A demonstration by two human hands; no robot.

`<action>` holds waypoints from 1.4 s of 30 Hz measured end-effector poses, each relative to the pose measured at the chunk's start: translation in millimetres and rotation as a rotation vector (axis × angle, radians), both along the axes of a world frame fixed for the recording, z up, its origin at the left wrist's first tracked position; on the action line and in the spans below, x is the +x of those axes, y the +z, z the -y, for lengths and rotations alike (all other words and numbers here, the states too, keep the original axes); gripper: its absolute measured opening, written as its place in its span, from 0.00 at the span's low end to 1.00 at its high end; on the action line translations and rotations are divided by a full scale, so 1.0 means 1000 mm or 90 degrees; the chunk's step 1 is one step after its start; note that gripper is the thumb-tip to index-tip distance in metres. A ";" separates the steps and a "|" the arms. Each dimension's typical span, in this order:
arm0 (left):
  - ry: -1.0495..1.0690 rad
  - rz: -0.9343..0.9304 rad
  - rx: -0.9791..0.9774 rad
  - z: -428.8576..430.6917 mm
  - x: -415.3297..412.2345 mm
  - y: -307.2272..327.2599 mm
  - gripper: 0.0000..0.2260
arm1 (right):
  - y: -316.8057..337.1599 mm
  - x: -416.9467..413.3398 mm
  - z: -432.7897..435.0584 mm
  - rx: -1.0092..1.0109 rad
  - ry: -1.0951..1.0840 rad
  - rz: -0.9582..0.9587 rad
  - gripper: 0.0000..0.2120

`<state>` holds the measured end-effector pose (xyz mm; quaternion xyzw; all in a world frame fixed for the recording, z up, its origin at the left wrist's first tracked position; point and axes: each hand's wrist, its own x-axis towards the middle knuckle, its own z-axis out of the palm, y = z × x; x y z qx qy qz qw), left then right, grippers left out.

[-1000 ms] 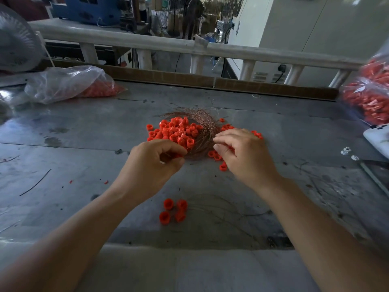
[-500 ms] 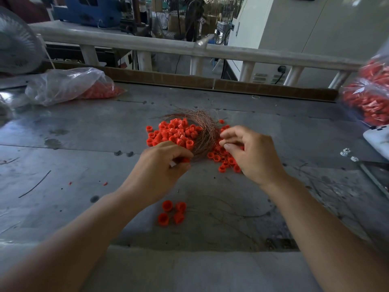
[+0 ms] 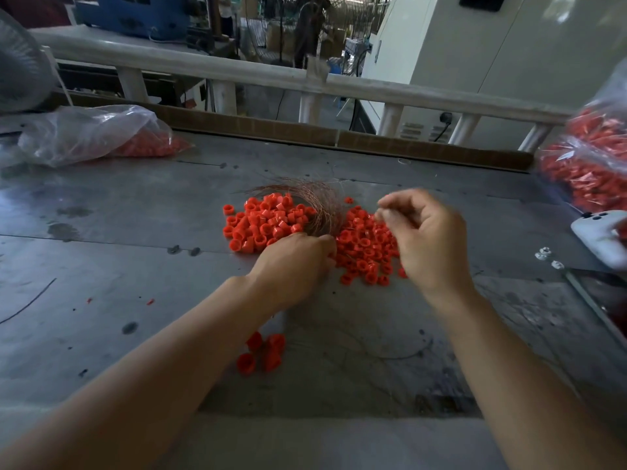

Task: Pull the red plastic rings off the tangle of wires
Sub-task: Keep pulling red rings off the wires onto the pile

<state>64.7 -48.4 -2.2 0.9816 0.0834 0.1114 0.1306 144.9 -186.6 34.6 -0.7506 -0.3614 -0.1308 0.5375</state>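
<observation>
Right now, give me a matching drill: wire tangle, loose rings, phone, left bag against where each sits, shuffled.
Things:
1. wire tangle
2. loose rings
3. phone
4. left bag

Places:
a. right edge of view
b. nearest the camera, apart from the rest
c. far left
d. between the two ring piles

Pairs: 1-d, 2-b, 3-a, 4-c.
</observation>
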 end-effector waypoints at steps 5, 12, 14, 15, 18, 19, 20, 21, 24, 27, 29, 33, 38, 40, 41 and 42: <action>0.003 0.012 -0.006 0.001 0.001 -0.004 0.08 | 0.014 0.009 0.013 0.232 -0.050 -0.032 0.14; -0.093 0.201 -0.066 0.003 -0.020 0.014 0.09 | 0.012 0.002 0.010 0.184 0.002 -0.031 0.13; -0.098 0.248 -0.079 0.001 -0.030 0.028 0.07 | 0.010 -0.004 0.007 0.155 0.032 -0.022 0.13; -0.090 0.245 -0.099 0.000 -0.035 0.034 0.07 | 0.009 -0.006 0.006 0.146 0.052 -0.023 0.13; -0.008 0.212 -0.227 -0.001 -0.046 0.041 0.09 | 0.009 -0.014 0.003 0.100 0.096 -0.019 0.13; 0.018 0.208 -0.320 0.001 -0.050 0.040 0.10 | 0.009 -0.016 0.002 0.083 0.109 -0.019 0.13; 0.031 0.213 -0.444 0.003 -0.054 0.039 0.12 | 0.009 -0.019 0.001 0.069 0.125 -0.024 0.13; 0.032 0.228 -0.587 0.005 -0.058 0.038 0.13 | 0.010 -0.023 0.000 0.056 0.143 -0.030 0.13; 0.026 0.260 -0.894 0.006 -0.067 0.030 0.11 | 0.011 -0.035 -0.003 0.006 0.176 0.024 0.13; 0.026 0.269 -0.935 0.005 -0.070 0.027 0.12 | 0.011 -0.044 -0.003 -0.017 0.201 0.083 0.11; 0.029 0.270 -0.951 0.006 -0.072 0.028 0.12 | 0.010 -0.046 -0.004 -0.036 0.208 0.087 0.11; 0.021 0.277 -0.953 0.006 -0.073 0.029 0.14 | 0.009 -0.048 -0.005 -0.078 0.218 0.087 0.12; 0.015 0.272 -0.949 0.008 -0.074 0.031 0.13 | 0.008 -0.051 -0.005 -0.077 0.245 0.031 0.17; 0.009 0.265 -0.952 0.008 -0.076 0.032 0.13 | 0.008 -0.053 -0.005 -0.072 0.258 0.010 0.17; 0.007 0.265 -0.953 0.008 -0.076 0.032 0.13 | 0.009 -0.053 -0.005 -0.070 0.261 0.004 0.17; 0.007 0.268 -0.955 0.008 -0.076 0.032 0.13 | 0.009 -0.053 -0.005 -0.067 0.263 -0.003 0.17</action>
